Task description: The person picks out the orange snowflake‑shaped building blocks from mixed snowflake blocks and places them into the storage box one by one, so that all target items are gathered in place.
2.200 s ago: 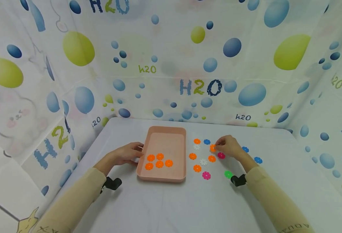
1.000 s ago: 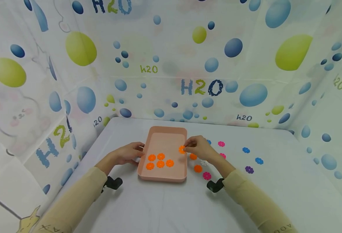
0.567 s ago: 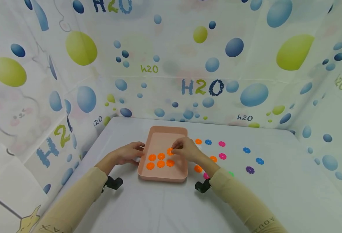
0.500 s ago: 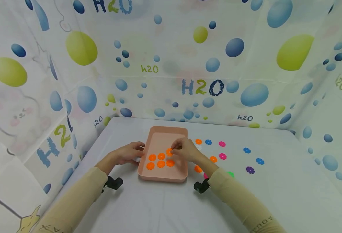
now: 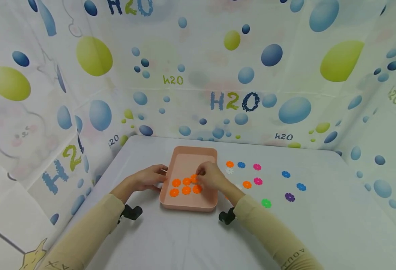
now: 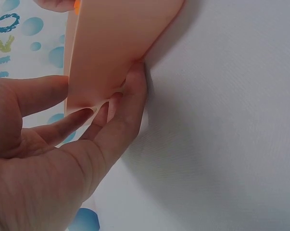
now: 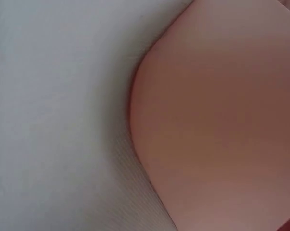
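My right hand (image 5: 211, 176) is over the peach tray (image 5: 191, 161), pinching an orange flower-shaped disc (image 5: 194, 179) above its floor. Several more orange discs (image 5: 186, 190) lie inside in two rows, close to the held one. At the tray's left side is my left hand (image 5: 149, 177), fingertips touching the outer wall. In the left wrist view that hand (image 6: 82, 149) has its fingers spread and fairly straight against the tray wall (image 6: 111, 43). The right wrist view has only the tray's outer side (image 7: 217, 115) and the cloth; the right fingers are out of sight there.
Right of the tray, loose discs lie on the white cloth (image 5: 184, 240): orange (image 5: 247, 184), white (image 5: 229, 171), blue (image 5: 241, 165), pink (image 5: 258, 181), green (image 5: 266, 203) and purple (image 5: 290, 197). My right forearm covers some. A patterned curtain (image 5: 198, 75) stands behind the table.
My right hand has picked an orange disc off the cloth, carried it left over the tray's rim, and lowered it near the others. My left hand has stayed at the tray's side.
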Available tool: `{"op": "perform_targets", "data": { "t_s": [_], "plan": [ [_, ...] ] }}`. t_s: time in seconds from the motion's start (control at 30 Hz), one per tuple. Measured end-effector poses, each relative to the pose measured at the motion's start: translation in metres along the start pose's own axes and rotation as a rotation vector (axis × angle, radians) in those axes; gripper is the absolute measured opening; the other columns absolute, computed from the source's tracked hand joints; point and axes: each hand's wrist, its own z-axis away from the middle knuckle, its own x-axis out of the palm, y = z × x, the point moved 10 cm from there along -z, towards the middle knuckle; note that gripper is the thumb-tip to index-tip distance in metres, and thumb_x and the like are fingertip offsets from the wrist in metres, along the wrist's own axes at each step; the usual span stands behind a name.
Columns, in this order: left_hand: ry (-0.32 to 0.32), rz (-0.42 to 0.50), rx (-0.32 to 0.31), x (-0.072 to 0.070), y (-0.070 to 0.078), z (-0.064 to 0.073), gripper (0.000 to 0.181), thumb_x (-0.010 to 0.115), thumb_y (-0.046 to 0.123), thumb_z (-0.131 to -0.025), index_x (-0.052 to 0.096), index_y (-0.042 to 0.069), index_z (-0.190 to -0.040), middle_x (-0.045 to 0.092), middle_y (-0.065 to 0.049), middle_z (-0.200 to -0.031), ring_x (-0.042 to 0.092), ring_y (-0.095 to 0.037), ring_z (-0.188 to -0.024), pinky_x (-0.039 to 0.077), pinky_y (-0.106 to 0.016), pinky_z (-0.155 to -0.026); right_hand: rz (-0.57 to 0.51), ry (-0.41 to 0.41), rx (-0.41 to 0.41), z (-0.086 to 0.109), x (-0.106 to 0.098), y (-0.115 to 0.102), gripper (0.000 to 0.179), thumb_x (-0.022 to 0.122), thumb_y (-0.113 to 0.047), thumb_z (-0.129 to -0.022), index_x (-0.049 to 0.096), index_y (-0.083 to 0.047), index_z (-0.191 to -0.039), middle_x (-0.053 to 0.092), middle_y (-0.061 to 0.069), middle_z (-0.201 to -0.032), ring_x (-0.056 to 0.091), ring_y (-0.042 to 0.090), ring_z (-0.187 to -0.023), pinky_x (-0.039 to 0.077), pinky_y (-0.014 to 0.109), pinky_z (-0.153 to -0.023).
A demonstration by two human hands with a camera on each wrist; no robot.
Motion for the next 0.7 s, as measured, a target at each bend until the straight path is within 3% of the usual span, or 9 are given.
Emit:
{"op": "perform_targets", "data": {
  "t_s": [0.13, 0.37, 0.7],
  "plan": [
    [-0.005, -0.002, 0.001, 0.0000, 0.0003, -0.0001, 0.055, 0.052, 0.008, -0.104, 0.031, -0.004, -0.153, 0.029, -0.031, -0.157, 0.050, -0.041, -0.128, 0.055, -0.054, -0.098, 0.063, 0.007, 0.016, 0.0007, 0.0007, 0.0015, 0.006, 0.067, 0.002, -0.092, 0.070, -0.003, -0.094, 0.065, 0.004, -0.085, 0.058, 0.018, -0.075, 0.054, 0.026, -0.068],
    [0.007, 0.014, -0.008, -0.0024, -0.0001, -0.0021, 0.054, 0.053, 0.009, -0.104, 0.032, -0.002, -0.153, 0.031, -0.029, -0.157, 0.050, -0.040, -0.129, 0.054, -0.055, -0.099, 0.191, 0.024, 0.023, 0.0010, -0.0012, 0.0007, 0.005, 0.069, 0.000, -0.091, 0.069, -0.005, -0.093, 0.064, 0.004, -0.087, 0.057, 0.020, -0.078, 0.055, 0.029, -0.072],
    [0.000, 0.015, -0.003, -0.0014, -0.0013, -0.0026, 0.054, 0.052, 0.008, -0.103, 0.032, -0.003, -0.153, 0.032, -0.028, -0.157, 0.050, -0.040, -0.128, 0.053, -0.055, -0.099, 0.251, -0.011, 0.085, -0.0017, 0.0023, 0.0046, 0.007, 0.073, -0.004, -0.091, 0.066, -0.006, -0.093, 0.061, 0.005, -0.088, 0.056, 0.021, -0.081, 0.054, 0.030, -0.075]
  ]
}}
